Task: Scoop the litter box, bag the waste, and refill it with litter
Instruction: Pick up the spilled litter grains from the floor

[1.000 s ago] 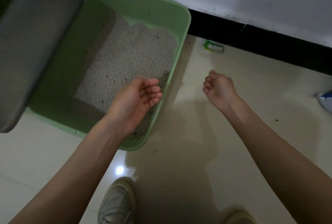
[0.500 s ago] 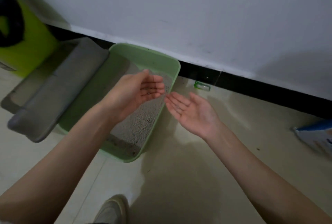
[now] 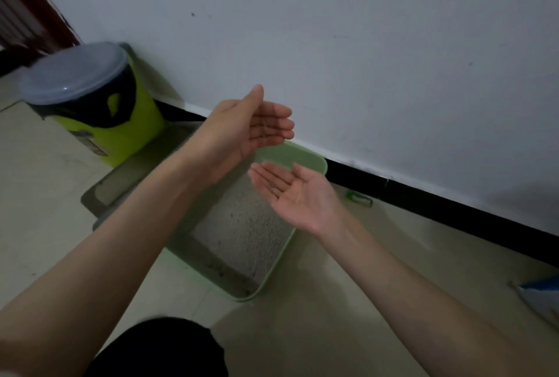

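A pale green litter box (image 3: 314, 162) lies on the floor against the wall, with grey litter (image 3: 242, 225) spread inside it. My left hand (image 3: 251, 125) hovers above the box's far end, palm turned sideways, fingers straight and holding nothing. My right hand (image 3: 293, 195) is just below and to the right of it, palm up and flat over the litter, a few dark specks on the palm. The two hands are apart. My arms hide part of the box.
A grey cover (image 3: 121, 183) lies beside the box on the left. A lime-green bin with a grey lid (image 3: 78, 74) stands at the wall behind it. A small green object (image 3: 358, 198) sits by the black baseboard. A blue-and-white bag (image 3: 541, 298) shows at the right edge.
The view has tilted upward, bringing the green bin into sight. My left hand has risen above my right; the right hand went from curled to flat and palm up.
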`<action>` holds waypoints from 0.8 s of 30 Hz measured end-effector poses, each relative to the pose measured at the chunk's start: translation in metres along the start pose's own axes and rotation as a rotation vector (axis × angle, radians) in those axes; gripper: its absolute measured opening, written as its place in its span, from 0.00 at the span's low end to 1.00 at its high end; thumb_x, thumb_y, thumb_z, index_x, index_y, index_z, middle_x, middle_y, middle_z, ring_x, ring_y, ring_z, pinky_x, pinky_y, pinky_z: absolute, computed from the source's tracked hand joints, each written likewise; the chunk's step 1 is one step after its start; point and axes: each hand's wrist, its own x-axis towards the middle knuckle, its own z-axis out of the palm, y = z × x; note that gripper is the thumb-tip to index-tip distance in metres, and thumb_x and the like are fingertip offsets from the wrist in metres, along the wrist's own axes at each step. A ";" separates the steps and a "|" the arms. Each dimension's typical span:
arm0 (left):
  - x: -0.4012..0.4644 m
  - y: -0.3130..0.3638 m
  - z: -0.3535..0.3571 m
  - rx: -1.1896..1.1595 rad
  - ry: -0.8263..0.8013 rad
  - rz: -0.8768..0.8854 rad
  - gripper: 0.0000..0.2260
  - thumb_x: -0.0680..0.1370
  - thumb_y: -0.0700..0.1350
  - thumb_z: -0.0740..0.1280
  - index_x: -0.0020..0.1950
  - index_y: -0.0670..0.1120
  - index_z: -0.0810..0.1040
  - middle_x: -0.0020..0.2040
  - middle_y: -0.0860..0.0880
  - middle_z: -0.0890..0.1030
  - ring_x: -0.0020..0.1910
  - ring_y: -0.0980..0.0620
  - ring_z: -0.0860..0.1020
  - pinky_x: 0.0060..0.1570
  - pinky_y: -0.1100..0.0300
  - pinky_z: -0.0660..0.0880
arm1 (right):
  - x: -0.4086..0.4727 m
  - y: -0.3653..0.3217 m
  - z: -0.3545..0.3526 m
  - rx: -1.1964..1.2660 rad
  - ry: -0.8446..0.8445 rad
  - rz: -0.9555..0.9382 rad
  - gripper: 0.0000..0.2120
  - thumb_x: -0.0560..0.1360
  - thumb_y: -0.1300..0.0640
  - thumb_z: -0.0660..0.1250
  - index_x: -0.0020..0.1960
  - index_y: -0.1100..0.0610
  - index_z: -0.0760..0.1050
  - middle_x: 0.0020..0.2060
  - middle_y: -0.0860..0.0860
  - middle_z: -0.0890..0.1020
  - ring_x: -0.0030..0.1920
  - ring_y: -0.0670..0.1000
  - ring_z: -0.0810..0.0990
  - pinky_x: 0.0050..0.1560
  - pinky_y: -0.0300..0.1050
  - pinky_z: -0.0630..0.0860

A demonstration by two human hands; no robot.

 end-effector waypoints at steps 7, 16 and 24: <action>0.002 0.016 -0.064 0.033 -0.082 0.004 0.22 0.83 0.51 0.49 0.50 0.39 0.77 0.44 0.42 0.82 0.48 0.46 0.82 0.53 0.57 0.77 | 0.032 0.036 0.052 -0.023 0.021 -0.044 0.21 0.82 0.56 0.49 0.60 0.73 0.70 0.56 0.68 0.77 0.63 0.64 0.74 0.62 0.53 0.72; 0.009 0.055 -0.193 0.222 -0.157 0.090 0.24 0.82 0.56 0.47 0.49 0.43 0.77 0.46 0.43 0.85 0.49 0.50 0.83 0.55 0.58 0.76 | 0.112 0.098 0.140 0.066 -0.056 -0.119 0.21 0.83 0.56 0.48 0.61 0.73 0.70 0.59 0.68 0.76 0.62 0.65 0.74 0.63 0.57 0.70; 0.015 0.055 -0.294 0.287 -0.128 0.110 0.24 0.82 0.57 0.46 0.49 0.47 0.78 0.45 0.46 0.85 0.50 0.54 0.82 0.54 0.59 0.73 | 0.170 0.152 0.198 0.054 -0.133 -0.137 0.21 0.83 0.56 0.49 0.60 0.72 0.70 0.62 0.67 0.75 0.63 0.64 0.74 0.64 0.55 0.69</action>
